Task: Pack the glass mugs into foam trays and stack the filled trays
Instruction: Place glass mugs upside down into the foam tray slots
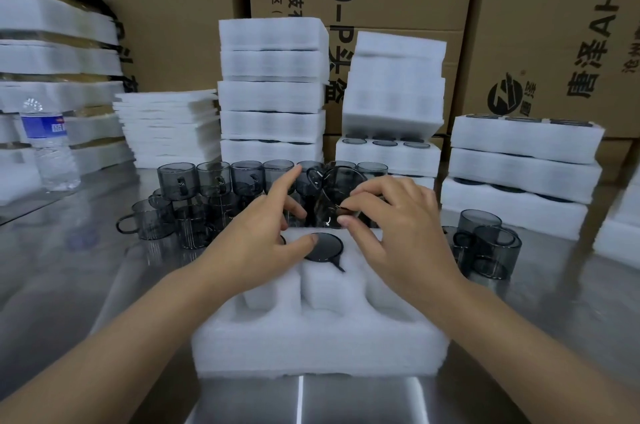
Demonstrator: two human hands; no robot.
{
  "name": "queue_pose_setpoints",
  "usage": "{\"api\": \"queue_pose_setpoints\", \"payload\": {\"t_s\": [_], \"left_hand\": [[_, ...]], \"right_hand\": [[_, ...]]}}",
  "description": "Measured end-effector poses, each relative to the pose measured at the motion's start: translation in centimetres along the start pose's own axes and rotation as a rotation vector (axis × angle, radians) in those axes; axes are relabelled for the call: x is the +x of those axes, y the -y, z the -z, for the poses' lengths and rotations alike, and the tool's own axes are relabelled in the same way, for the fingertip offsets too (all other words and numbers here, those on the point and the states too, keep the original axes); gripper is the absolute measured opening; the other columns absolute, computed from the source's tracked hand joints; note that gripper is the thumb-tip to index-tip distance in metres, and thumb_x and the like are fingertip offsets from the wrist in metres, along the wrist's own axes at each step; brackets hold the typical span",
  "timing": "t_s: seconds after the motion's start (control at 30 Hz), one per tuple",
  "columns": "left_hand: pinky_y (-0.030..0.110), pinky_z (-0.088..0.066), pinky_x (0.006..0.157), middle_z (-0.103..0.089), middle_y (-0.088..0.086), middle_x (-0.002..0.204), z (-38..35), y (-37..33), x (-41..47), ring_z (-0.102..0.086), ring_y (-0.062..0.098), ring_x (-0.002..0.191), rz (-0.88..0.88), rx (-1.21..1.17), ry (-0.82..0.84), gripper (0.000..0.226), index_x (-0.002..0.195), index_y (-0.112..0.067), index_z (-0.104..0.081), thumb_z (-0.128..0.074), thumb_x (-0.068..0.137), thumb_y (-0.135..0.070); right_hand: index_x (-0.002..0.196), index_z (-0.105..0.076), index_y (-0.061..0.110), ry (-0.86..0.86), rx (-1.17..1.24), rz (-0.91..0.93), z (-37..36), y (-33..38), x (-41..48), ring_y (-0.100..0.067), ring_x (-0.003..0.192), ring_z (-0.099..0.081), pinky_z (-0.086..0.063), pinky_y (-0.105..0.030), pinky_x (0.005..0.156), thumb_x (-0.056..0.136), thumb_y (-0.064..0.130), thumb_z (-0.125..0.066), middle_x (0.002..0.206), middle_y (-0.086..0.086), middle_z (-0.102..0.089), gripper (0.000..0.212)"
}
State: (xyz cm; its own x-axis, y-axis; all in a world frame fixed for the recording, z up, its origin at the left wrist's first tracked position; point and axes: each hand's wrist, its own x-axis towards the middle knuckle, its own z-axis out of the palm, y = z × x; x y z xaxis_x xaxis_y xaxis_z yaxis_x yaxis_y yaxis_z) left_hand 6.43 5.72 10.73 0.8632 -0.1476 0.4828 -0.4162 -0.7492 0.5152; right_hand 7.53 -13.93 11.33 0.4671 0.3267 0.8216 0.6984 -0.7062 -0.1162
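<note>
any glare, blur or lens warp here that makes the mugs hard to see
Head view: glare streaks the steel table near the bottom edge; wide-angle warp leans the cardboard boxes at the edges; the tilted mug pinched by the right hand is motion-smeared; the foam tray is near blown-out white, its pockets faint.

Foam tray (318, 347) in front, loose mugs (207, 188) behind, filled stacks (273, 91) beyond.

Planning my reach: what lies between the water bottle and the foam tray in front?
In the head view, loose grey glass mugs stand on the steel table there.
</note>
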Motion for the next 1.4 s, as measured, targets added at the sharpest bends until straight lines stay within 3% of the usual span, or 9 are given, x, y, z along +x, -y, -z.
{"api": "queue_pose_setpoints", "payload": {"t_s": [0.17,0.3,0.43,0.53,0.6,0.73,0.97,1.17,1.4], "left_hand": [[0.019,-0.040,0.071,-0.050,-0.026,0.103,-0.2,0.4,0.1,-0.044,-0.005,0.089,-0.007,0.036,0.012,0.089,0.145,-0.051,-0.002,-0.059,0.076,-0.052],[0.021,-0.042,0.072,-0.051,-0.019,0.101,-0.1,0.3,0.1,-0.050,0.001,0.082,0.010,0.079,0.004,0.080,0.143,-0.052,-0.008,-0.056,0.079,-0.051],[0.021,-0.036,0.060,-0.048,-0.008,0.085,0.1,0.0,0.0,-0.050,0.003,0.065,0.045,0.119,0.009,0.041,0.114,-0.045,-0.040,-0.051,0.075,-0.055],[0.022,-0.033,0.055,-0.046,-0.009,0.080,0.2,-0.3,0.1,-0.047,0.004,0.059,0.042,0.127,-0.002,0.022,0.091,-0.041,-0.039,-0.059,0.083,-0.046],[0.021,-0.031,0.054,-0.048,-0.011,0.077,0.3,-0.5,0.1,-0.046,0.002,0.058,0.013,0.132,-0.020,0.025,0.079,-0.037,-0.039,-0.063,0.085,-0.039],[0.019,-0.034,0.052,-0.054,-0.006,0.072,0.3,-1.0,-0.1,-0.047,0.000,0.057,-0.037,0.143,-0.001,0.028,0.070,-0.027,-0.045,-0.070,0.083,-0.028],[0.007,-0.034,0.065,-0.056,-0.014,0.083,0.7,-1.3,-0.2,-0.049,-0.002,0.074,-0.179,0.152,-0.016,0.017,0.078,-0.016,-0.063,-0.070,0.080,-0.001],[0.006,-0.033,0.074,-0.050,-0.020,0.098,0.6,-1.1,-0.3,-0.047,0.010,0.092,-0.282,0.218,0.020,0.022,0.101,-0.017,-0.070,-0.062,0.087,-0.002],[0.037,-0.046,0.083,-0.044,-0.032,0.101,0.7,-1.1,-0.5,-0.041,0.003,0.095,-0.352,0.234,0.088,0.034,0.114,-0.023,-0.067,-0.056,0.089,-0.002]], "right_hand": [[0.099,-0.069,0.018,0.113,0.220,-0.139,-0.3,-0.5,0.0,-0.011,0.105,-0.046,-0.028,-0.018,0.093,0.089,0.023,-0.064,0.102,0.009,-0.054,0.012],[0.095,-0.070,0.011,0.115,0.325,-0.107,-0.1,-0.3,-0.2,-0.007,0.104,-0.046,-0.028,-0.003,0.090,0.086,0.012,-0.067,0.108,0.005,-0.050,0.010],[0.095,-0.069,0.007,0.123,0.296,0.051,0.0,0.0,-0.4,-0.002,0.116,-0.040,-0.026,-0.004,0.102,0.086,0.007,-0.064,0.126,-0.005,-0.047,0.011],[0.095,-0.067,0.008,0.125,0.264,0.089,0.0,0.0,-0.3,-0.002,0.120,-0.037,-0.024,-0.002,0.101,0.087,0.006,-0.061,0.133,-0.007,-0.045,0.010],[0.096,-0.065,0.010,0.119,0.265,0.077,-0.1,-0.2,-0.4,-0.001,0.120,-0.039,-0.031,-0.006,0.099,0.087,0.004,-0.061,0.133,-0.005,-0.045,0.012],[0.104,-0.062,0.013,0.089,0.315,0.013,-0.3,-0.4,-0.3,-0.003,0.108,-0.047,-0.051,-0.033,0.088,0.090,0.006,-0.059,0.128,0.004,-0.043,0.017],[0.117,-0.060,0.010,0.037,0.359,0.028,-0.2,-0.3,-0.2,-0.004,0.115,-0.046,-0.044,-0.024,0.099,0.087,-0.003,-0.059,0.127,-0.002,-0.044,0.033],[0.129,-0.051,0.014,0.039,0.381,0.021,0.0,-0.3,-0.1,-0.002,0.120,-0.043,-0.038,-0.020,0.104,0.084,0.003,-0.065,0.129,0.002,-0.042,0.048],[0.134,-0.046,0.016,0.054,0.405,-0.009,-0.2,-0.6,-0.1,-0.001,0.126,-0.040,-0.035,-0.025,0.107,0.084,0.009,-0.066,0.131,0.010,-0.043,0.054]]}}
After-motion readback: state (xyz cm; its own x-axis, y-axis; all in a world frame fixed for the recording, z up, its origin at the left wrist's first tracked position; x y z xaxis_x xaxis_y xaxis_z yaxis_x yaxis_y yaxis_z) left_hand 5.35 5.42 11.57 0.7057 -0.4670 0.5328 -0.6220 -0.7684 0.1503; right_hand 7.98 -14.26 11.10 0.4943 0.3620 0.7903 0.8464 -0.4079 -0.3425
